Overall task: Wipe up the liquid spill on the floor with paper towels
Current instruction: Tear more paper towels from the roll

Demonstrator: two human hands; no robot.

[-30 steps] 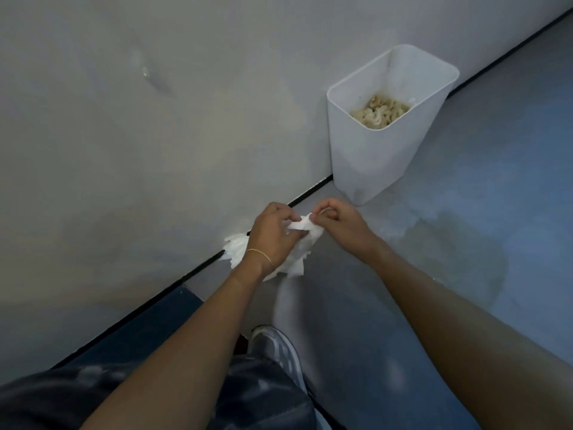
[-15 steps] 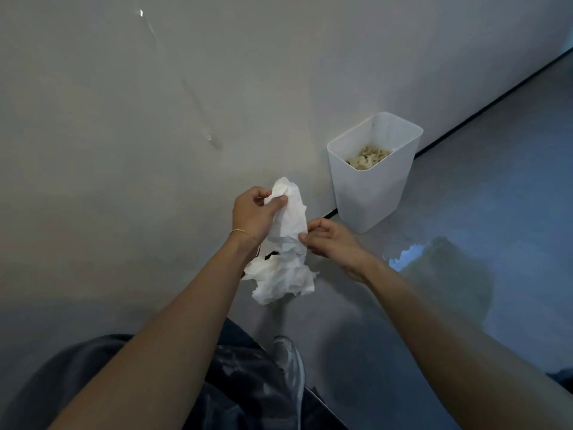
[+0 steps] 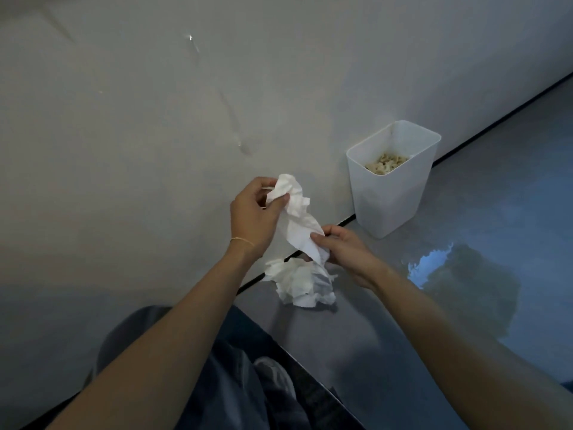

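Observation:
A crumpled white paper towel is stretched in the air in front of the wall. My left hand pinches its top end and my right hand pinches it lower down. Its bunched lower part hangs down below my right hand, just over the grey floor. The liquid spill lies as a shiny wet patch on the floor to the right of my right hand, in front of the bin.
A white plastic bin with beige scraps inside stands against the grey wall, at the black floor seam. My knee and a grey shoe are at the bottom middle. The grey floor runs on to the right.
Both hands have lifted the paper towel from near the floor seam and pulled it apart lengthwise. My left hand went up, my right stayed low. The view has tilted upward.

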